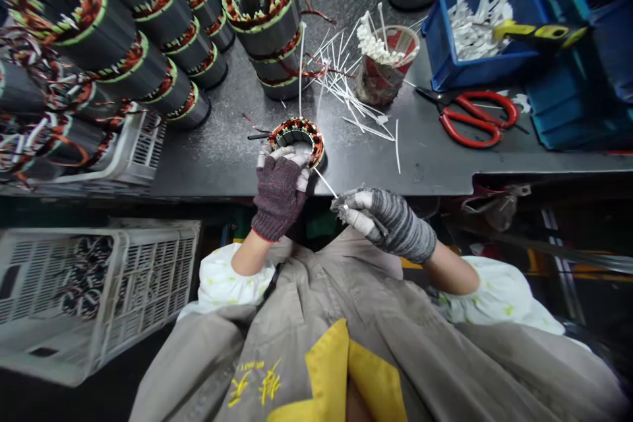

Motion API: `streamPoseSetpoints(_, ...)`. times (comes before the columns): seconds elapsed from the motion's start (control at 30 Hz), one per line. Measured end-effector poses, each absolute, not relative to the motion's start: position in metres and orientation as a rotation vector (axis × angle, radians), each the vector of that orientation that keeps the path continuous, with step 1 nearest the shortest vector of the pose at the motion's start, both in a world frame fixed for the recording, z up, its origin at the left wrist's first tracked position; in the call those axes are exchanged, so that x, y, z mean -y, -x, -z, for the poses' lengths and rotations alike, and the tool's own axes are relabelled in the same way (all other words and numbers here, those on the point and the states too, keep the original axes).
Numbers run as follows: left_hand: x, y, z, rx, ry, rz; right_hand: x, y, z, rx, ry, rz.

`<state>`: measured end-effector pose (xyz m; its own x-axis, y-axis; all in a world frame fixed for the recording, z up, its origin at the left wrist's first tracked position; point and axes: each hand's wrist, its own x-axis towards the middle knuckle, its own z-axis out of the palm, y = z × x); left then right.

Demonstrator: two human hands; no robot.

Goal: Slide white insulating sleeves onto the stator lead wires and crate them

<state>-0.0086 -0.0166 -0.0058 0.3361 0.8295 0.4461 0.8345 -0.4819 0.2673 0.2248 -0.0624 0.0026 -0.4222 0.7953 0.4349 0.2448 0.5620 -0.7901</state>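
Observation:
My left hand (pixel 280 191), in a dark maroon knitted glove with white-wrapped fingertips, grips the near side of a motor stator (pixel 316 140) with copper windings. The stator rests on the metal table near its front edge, and dark leads stick out at its left. A thin white cable tie (pixel 325 182) runs from the stator's near right rim down to my right hand (pixel 395 224). That hand wears a grey knitted glove and is closed, pinching the tie's end between its fingertips. How the tie passes through the windings is hidden.
Stacked stators (pixel 264 33) stand at the back and left. Loose cable ties (pixel 346 89) lie beside a cup (pixel 383 79) holding more ties. Red-handled scissors (pixel 475 120) lie at right, before a blue bin (pixel 487 69) with a yellow cutter (pixel 534 33) across it. A white crate (pixel 111 303) sits lower left.

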Motion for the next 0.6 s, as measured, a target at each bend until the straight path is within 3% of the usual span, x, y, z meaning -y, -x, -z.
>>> streamPoseSetpoints(0.23, 0.017, 0.007, 0.005, 1.598, 2.551, 0.853, 0.053, -0.216, 0.000, 1.944, 0.832, -0.832)
streamPoseSetpoints(0.6, 0.021, -0.007, 0.002, 1.873, 2.300, 1.099, 0.035, -0.186, 0.043, 1.739, 0.852, -0.680)
